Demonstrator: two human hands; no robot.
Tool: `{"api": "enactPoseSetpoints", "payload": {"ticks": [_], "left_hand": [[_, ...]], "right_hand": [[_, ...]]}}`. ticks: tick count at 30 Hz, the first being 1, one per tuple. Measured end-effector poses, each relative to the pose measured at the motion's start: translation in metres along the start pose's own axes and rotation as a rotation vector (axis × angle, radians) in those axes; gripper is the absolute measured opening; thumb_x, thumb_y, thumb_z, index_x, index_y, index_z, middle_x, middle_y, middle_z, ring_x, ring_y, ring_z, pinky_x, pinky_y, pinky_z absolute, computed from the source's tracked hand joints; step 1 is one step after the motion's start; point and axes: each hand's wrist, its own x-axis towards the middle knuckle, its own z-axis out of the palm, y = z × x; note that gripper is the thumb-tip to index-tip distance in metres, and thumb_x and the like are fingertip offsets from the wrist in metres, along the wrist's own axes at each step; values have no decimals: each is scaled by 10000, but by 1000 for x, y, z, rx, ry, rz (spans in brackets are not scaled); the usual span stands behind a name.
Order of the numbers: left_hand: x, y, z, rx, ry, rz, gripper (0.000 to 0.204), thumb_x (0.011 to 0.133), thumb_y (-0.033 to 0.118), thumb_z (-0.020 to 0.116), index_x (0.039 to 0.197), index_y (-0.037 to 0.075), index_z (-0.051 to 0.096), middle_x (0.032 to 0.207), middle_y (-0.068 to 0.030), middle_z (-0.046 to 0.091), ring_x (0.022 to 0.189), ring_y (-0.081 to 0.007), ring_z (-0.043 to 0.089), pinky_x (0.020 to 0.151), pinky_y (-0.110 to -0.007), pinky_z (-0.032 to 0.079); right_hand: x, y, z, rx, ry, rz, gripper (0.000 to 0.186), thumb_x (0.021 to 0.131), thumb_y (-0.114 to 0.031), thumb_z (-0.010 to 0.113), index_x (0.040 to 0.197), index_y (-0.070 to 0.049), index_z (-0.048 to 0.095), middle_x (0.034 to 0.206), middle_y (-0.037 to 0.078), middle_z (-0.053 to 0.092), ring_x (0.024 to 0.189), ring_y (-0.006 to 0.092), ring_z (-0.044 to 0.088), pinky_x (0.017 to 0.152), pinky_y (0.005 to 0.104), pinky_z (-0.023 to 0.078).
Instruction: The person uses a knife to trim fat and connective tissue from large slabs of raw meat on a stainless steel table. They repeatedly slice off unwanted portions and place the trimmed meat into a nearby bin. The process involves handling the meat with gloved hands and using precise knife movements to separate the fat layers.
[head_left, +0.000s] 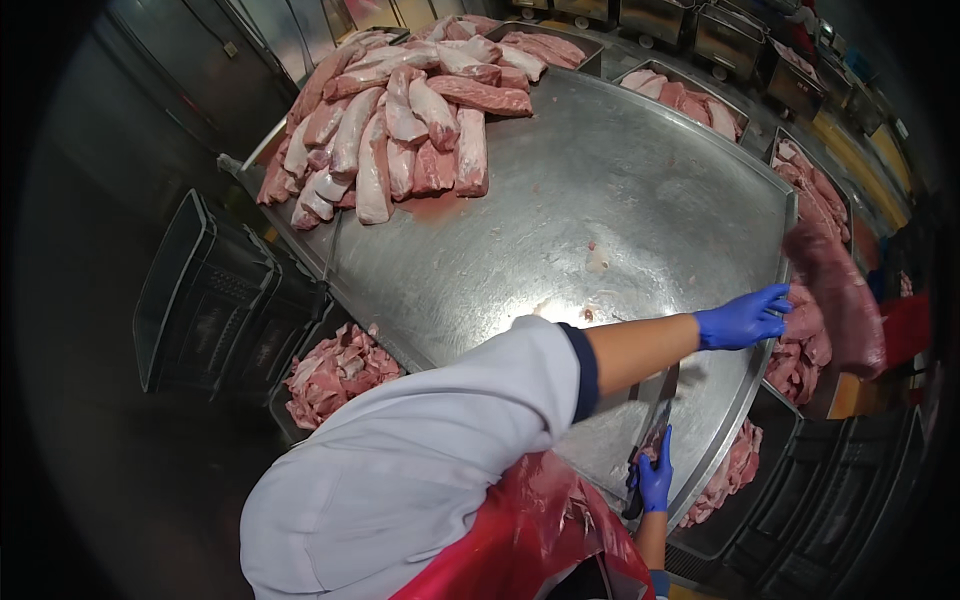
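Table [520,230]: near right edge runs beside the right hand [655,472], closed on a knife [633,487]; open room lies farther in. At the right edge, left hand [742,319] is spread, a blurred meat slab [842,305] just beyond. Surface smeared; meat pile [400,130] far left; metal carts [735,42] beyond.

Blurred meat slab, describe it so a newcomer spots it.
Find the large metal table, then the blue-gloved left hand at its right edge. Just right of that hand is the long, dark-red meat slab, visibly blurred unlike neighbouring pieces.
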Motion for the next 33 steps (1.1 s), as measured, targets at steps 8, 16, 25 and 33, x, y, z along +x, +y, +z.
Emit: {"api": "enactPoseSetpoints", "payload": {"ticks": [8,16,25,33], "left_hand": [[-249,-46,-463,807,970,-194,997,753,408,870,1485,-33,357,1446,-242,490,1333,-325,498,1098,-386,422],[-428,198,-656,1238,1702,-968,1205,581,526,894,1452,-82,325,1474,-299,440,1311,-392,521,1083,-467,450],[-495,194,-712,492,1392,-287,737,671,110,797,1310,-135,522,1240,-187,633,1106,-298,623,953,-382,505],[-431,82,-499,-575,1171,-14,542,834,200,749,1295,31,518,1141,-146,646,1077,-327,636,1024,-473,499]], "right_hand": [[69,-4,88,240,68,156,856,916,68,531,1625,-254,176,750,16,578,524,102,520,469,254,455],[70,-5,99,305,337,146,797,944,47,532,1618,-239,218,734,-13,518,482,87,437,445,245,399],[76,1,101,218,385,237,698,959,-5,496,1599,-149,257,714,17,526,446,100,443,401,268,377],[84,32,93,201,398,115,702,908,24,496,1576,-99,322,927,46,620,571,83,496,506,234,430]]}}
